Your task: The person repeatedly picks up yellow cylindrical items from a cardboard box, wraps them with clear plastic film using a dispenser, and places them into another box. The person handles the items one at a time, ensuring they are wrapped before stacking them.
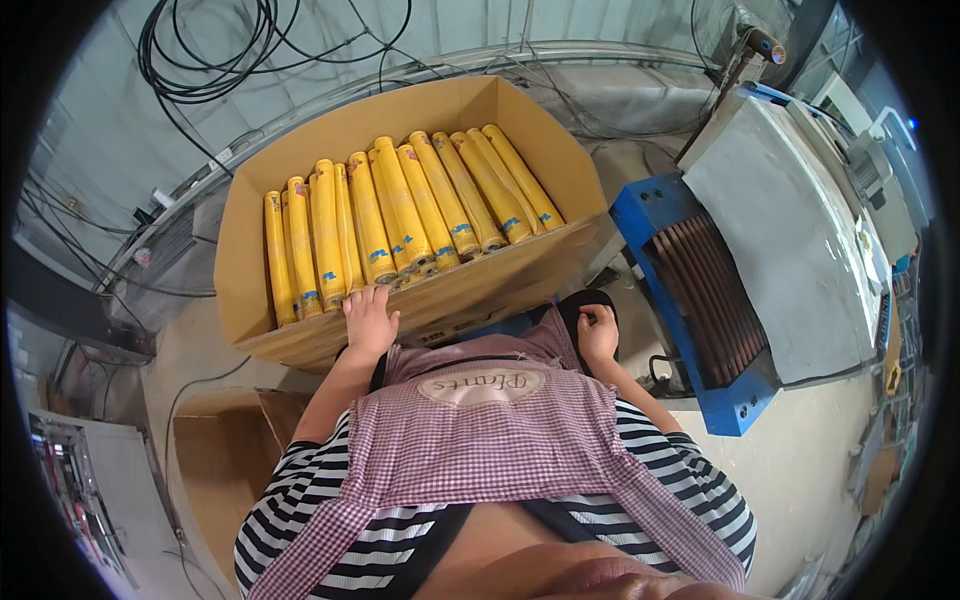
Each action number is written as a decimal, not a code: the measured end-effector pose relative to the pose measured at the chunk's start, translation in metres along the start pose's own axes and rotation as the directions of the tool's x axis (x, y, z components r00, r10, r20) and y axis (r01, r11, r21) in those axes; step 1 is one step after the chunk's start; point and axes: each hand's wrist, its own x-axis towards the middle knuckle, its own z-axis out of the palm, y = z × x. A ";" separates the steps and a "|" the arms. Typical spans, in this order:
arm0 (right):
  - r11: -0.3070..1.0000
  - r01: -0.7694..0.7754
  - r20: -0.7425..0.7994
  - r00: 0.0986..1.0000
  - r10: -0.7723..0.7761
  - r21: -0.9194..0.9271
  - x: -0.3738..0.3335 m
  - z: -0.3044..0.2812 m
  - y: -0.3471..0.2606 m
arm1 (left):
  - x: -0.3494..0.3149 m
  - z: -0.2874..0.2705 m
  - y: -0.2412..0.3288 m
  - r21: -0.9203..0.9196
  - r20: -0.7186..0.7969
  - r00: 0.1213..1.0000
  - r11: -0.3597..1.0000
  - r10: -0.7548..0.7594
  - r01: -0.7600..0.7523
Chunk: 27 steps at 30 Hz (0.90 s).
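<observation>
A large open cardboard box (545,280) stands in front of me, holding several yellow tubes (405,205) with small blue marks. They lean side by side in a slanted row. My left hand (370,318) rests at the box's near rim, its fingers over the edge beside the tubes' lower ends and its thumb apart; no tube is in it. Over on the right, my right hand (598,335) lies by my thigh, away from the box. Its fingers are curled in loosely, and nothing shows in them.
Right of the box stands a blue-framed machine (735,405) with a row of dark rollers (705,300) and a grey cover (790,240). A smaller open carton (225,430) sits on the floor at lower left. Black cables (205,70) hang coiled against the back wall.
</observation>
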 end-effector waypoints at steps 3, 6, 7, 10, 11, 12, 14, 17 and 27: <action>1.000 0.007 0.006 1.000 -0.007 0.002 0.001 -0.001 -0.002 | -0.002 0.001 0.001 -0.013 -0.003 1.000 1.000 0.007 -0.007; 1.000 0.024 0.010 1.000 -0.024 0.007 0.000 0.004 -0.005 | -0.003 -0.006 0.002 -0.003 0.010 1.000 1.000 -0.008 0.008; 1.000 0.025 0.010 1.000 -0.025 0.004 0.000 0.003 -0.006 | -0.003 -0.007 0.004 -0.005 0.016 1.000 1.000 -0.013 0.013; 1.000 0.015 0.012 1.000 -0.015 -0.006 0.000 0.003 -0.006 | -0.004 -0.005 0.004 0.002 -0.003 1.000 1.000 -0.009 0.009; 1.000 0.008 0.013 1.000 -0.008 -0.010 0.000 0.003 -0.006 | -0.004 -0.005 0.003 0.007 -0.015 1.000 1.000 -0.003 0.003; 1.000 0.010 0.009 1.000 -0.010 -0.011 -0.001 0.002 -0.006 | -0.003 -0.005 0.003 0.005 -0.019 1.000 1.000 0.003 -0.003; 1.000 0.013 -0.001 1.000 -0.013 -0.013 -0.003 0.002 -0.006 | -0.002 -0.005 0.002 0.002 -0.027 0.999 1.000 0.018 -0.018; 0.999 0.034 -0.010 0.999 -0.034 -0.025 -0.005 0.003 -0.004 | 0.001 -0.004 0.000 -0.007 -0.022 1.000 1.000 0.015 -0.015; 0.659 -0.135 0.199 0.980 -0.022 0.740 0.012 0.005 0.101 | 0.004 -0.023 0.027 -0.055 0.106 0.989 0.994 0.102 -0.096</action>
